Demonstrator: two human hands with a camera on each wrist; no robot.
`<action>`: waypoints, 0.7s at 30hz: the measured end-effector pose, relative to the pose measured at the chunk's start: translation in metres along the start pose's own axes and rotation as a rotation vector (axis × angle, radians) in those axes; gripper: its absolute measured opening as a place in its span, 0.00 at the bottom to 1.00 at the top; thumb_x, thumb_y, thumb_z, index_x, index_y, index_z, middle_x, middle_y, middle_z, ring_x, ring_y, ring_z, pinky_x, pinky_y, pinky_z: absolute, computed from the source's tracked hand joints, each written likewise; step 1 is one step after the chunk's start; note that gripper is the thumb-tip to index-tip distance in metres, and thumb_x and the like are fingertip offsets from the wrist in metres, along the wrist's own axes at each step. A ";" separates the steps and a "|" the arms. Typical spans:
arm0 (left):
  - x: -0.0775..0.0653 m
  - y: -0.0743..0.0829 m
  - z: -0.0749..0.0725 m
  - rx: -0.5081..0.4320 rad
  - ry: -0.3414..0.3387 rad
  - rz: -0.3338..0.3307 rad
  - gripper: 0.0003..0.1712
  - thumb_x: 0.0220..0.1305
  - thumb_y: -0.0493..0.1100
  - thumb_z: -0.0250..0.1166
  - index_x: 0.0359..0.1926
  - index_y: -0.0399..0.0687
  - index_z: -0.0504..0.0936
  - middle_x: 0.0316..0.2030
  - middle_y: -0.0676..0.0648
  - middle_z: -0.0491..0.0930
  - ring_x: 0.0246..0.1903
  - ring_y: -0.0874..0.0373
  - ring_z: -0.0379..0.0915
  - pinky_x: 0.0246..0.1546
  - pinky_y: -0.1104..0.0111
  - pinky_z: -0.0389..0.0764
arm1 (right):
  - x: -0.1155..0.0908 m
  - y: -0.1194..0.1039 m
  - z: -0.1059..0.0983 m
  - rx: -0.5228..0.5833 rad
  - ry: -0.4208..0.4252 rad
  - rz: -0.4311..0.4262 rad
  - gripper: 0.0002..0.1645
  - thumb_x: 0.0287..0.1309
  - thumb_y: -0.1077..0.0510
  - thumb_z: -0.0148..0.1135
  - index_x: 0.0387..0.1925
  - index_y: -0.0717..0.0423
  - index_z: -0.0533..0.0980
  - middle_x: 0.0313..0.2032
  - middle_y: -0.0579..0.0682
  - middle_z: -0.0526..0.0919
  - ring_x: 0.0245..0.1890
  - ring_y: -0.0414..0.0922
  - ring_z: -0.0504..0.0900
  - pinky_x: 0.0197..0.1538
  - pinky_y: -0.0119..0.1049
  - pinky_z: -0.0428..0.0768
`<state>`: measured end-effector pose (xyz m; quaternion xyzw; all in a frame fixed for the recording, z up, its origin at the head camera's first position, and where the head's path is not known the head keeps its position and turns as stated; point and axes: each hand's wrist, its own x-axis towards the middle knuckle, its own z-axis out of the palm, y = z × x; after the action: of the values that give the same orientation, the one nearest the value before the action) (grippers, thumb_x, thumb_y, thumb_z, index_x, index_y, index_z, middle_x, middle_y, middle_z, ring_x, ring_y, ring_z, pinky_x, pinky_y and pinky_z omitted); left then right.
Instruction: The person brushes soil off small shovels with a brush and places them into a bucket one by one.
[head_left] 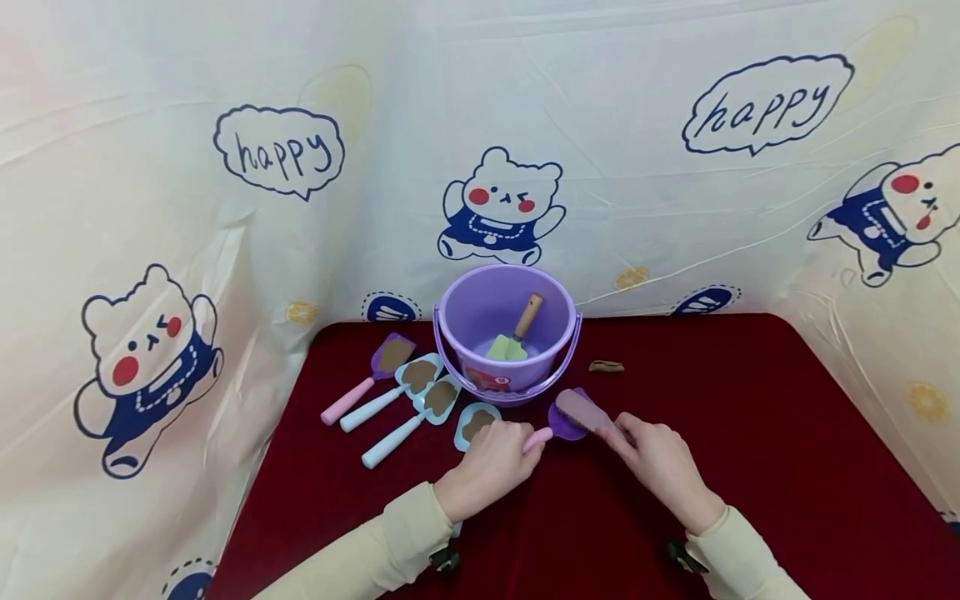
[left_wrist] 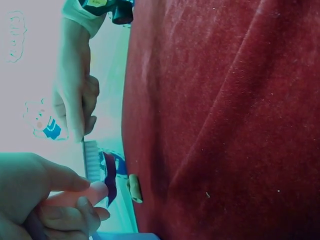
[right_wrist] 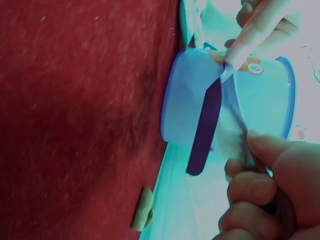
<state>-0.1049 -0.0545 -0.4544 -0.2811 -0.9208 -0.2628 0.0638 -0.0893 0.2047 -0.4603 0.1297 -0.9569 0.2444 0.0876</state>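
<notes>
My left hand (head_left: 491, 467) grips the pink handle of a toy shovel with a purple blade (head_left: 561, 429), held in front of the bucket. In my right hand (head_left: 663, 462) is a pale pinkish brush (head_left: 583, 410), its bristles turned toward the blade and overlapping it in the head view. The left wrist view shows the brush bristles (left_wrist: 92, 160) close beside the shovel blade (left_wrist: 110, 177). Seen from the right wrist, the dark purple blade (right_wrist: 206, 127) stands clear of the red cloth, and the right fingers curl round the brush handle.
A purple bucket (head_left: 480, 367) stands at the back with a green, wooden-handled trowel (head_left: 517, 337) inside. Several toy shovels bearing brown patches lie left of it, including a pink-handled one (head_left: 348, 402) and a blue-handled one (head_left: 393, 442). A small brown piece (head_left: 606, 366) lies right of the bucket.
</notes>
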 end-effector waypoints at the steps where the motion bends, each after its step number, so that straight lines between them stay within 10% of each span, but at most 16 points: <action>1: 0.000 0.000 -0.001 0.003 0.006 0.004 0.31 0.75 0.47 0.64 0.15 0.52 0.60 0.13 0.57 0.54 0.13 0.63 0.53 0.15 0.72 0.59 | 0.000 -0.001 0.001 0.009 -0.002 -0.016 0.20 0.69 0.47 0.68 0.25 0.44 0.69 0.15 0.36 0.58 0.14 0.32 0.57 0.18 0.30 0.59; 21: 0.001 0.000 -0.006 0.050 0.073 0.033 0.30 0.72 0.45 0.67 0.15 0.52 0.61 0.12 0.57 0.55 0.12 0.61 0.57 0.15 0.68 0.62 | 0.001 -0.004 0.004 -0.003 0.024 -0.061 0.19 0.66 0.48 0.70 0.25 0.43 0.69 0.15 0.34 0.56 0.15 0.32 0.56 0.18 0.30 0.58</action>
<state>-0.1059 -0.0567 -0.4489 -0.2850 -0.9193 -0.2489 0.1086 -0.0900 0.1989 -0.4622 0.1557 -0.9518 0.2417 0.1066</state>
